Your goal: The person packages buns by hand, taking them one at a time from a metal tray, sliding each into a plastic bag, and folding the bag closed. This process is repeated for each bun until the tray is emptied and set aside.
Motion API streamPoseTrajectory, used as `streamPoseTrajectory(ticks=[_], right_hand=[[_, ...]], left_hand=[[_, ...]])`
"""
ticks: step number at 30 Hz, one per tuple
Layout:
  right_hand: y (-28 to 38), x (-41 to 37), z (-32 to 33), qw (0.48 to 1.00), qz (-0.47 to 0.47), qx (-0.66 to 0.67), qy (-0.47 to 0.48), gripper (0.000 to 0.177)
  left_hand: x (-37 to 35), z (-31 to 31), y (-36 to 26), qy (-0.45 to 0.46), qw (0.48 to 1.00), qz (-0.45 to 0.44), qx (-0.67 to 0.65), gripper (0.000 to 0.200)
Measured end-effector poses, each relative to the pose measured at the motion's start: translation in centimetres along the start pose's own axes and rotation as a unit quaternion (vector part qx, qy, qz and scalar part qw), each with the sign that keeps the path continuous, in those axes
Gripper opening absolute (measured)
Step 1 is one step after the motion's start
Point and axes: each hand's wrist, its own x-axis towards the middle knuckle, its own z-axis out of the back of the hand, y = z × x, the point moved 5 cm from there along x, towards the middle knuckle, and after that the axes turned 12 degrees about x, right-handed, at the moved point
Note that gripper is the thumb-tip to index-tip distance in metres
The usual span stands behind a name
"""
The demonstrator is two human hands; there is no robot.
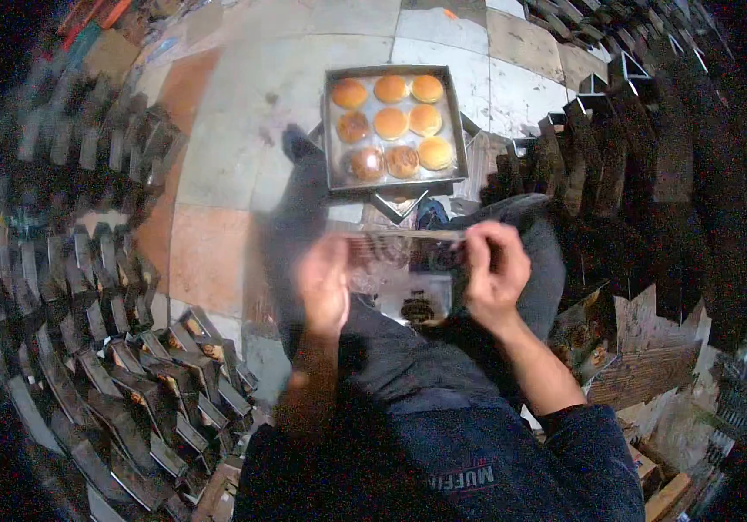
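Observation:
A clear plastic bag with dark printing hangs over my lap, its top edge stretched between my hands. My left hand, smeared by motion, has its fingers closed at one end of that edge. At the other end, my right hand pinches the bag between thumb and fingers. Just beyond the bag, a square dark metal tray holds several round golden-brown buns, laid out in rows. Neither hand touches the tray or the buns. Whether anything is inside the bag is hard to tell.
Many dark metal tins stand in rows on the left. More dark tins are stacked on the right. A brown wood-like panel lies to the lower right. Worn tiles cover the floor.

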Motion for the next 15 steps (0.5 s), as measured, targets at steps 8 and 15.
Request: streamPoseTrajectory(ticks=[8, 15], right_hand=[[-18.5, 6.3, -10.2, 0.956, -0.239, -0.108, 0.133, 0.045], [-54.6, 9.4, -0.5, 0.72, -0.16, -0.605, 0.301, 0.042]], left_hand=[[4.0, 10.7, 2.3, -0.051, 0.994, -0.04, 0.086, 0.032], [-0.7, 12.5, 6.1, -0.294, 0.945, 0.134, -0.044, 0.027]])
